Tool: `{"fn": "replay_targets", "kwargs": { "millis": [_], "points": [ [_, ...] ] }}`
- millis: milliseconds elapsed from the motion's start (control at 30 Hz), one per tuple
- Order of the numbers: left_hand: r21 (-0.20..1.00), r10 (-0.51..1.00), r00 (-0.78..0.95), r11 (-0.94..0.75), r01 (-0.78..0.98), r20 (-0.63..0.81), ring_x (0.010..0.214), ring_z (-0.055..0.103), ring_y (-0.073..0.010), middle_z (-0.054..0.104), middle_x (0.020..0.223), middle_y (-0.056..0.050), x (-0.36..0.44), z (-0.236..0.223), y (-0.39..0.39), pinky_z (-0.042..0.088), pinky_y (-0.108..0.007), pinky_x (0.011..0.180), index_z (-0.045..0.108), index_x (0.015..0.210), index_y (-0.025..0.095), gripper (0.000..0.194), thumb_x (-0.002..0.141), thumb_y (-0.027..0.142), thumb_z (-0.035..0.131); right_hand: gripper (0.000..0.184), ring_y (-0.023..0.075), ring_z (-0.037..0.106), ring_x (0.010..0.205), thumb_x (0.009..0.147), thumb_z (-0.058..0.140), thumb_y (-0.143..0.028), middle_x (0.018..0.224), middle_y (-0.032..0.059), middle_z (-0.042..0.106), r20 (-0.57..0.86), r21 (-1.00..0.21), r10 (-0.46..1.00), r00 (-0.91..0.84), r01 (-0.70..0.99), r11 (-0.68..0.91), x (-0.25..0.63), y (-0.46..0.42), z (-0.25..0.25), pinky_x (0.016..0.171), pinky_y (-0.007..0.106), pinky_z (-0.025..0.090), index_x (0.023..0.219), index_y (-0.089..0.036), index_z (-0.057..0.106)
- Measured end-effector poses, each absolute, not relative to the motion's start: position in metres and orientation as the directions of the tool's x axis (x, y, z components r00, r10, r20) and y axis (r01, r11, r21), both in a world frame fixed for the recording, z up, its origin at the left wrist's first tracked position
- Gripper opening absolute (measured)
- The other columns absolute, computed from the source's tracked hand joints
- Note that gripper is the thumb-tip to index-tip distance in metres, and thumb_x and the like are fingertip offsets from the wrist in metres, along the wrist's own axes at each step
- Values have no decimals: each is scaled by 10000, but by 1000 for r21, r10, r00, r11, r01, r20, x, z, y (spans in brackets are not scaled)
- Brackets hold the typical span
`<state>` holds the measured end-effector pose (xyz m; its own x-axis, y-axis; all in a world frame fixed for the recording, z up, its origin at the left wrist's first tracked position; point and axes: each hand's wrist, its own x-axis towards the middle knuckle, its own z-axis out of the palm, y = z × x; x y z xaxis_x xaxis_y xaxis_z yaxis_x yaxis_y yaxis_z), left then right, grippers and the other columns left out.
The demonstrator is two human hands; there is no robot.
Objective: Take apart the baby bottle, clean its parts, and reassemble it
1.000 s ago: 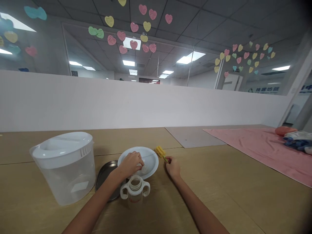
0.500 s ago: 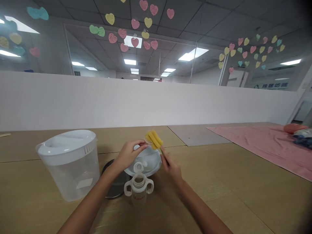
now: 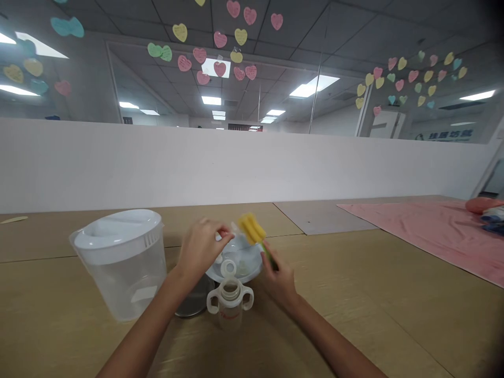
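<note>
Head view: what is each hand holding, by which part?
Right hand: yellow sponge brush, by its green handle. Left hand: apparently a translucent piece; part unclear.

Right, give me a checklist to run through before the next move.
1. Right hand gripping the yellow sponge brush by its green handle: ok.
2. Left hand firmly holding the translucent piece at its fingertips: cannot tell, too blurred.
3. Sponge head apart from that piece: cannot tell, blurred.
4. Bottle upright, its mouth uncovered: ok.
5. White bowl sitting upright behind the bottle: ok.
6. Dark tray in full view: not ok, the left forearm and the bottle's surroundings hide part of it.
</note>
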<state>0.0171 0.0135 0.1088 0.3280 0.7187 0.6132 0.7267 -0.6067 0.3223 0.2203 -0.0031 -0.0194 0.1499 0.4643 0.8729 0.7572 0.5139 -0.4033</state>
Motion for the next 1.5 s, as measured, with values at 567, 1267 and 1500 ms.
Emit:
{"fn": "replay_targets", "kwargs": {
  "millis": [567, 1267, 1500],
  "points": [
    [713, 868, 269, -497, 495, 418, 628, 612, -159, 644, 811, -63, -1, 114, 23, 477, -287, 632, 591, 999, 141, 408, 834, 450, 382, 204, 109, 517, 536, 812, 481, -159, 594, 18, 579, 910, -74, 367, -191, 799, 597, 231, -9, -14, 526, 226, 412, 958, -143, 622],
    [20, 985, 168, -169, 985, 47, 767, 650, -283, 687, 808, -205, -16, 48, 61, 470, -328, 612, 689, 694, 115, 206, 738, 157, 492, 155, 112, 538, 536, 814, 473, -170, 596, 26, 604, 914, 0, 354, -199, 872, 489, 236, -6, -12, 530, 223, 403, 872, -149, 615],
    [57, 905, 376, -394, 917, 200, 979, 586, -305, 636, 1014, -217, 16, 63, 51, 419, -446, 826, 636, 990, 86, 331, 825, 130, 352, 194, 109, 537, 559, 845, 427, -204, 637, 25, 608, 893, -156, 446, -64, 884, 441, 236, -6, -12, 551, 213, 397, 872, -144, 610]
  ]
}}
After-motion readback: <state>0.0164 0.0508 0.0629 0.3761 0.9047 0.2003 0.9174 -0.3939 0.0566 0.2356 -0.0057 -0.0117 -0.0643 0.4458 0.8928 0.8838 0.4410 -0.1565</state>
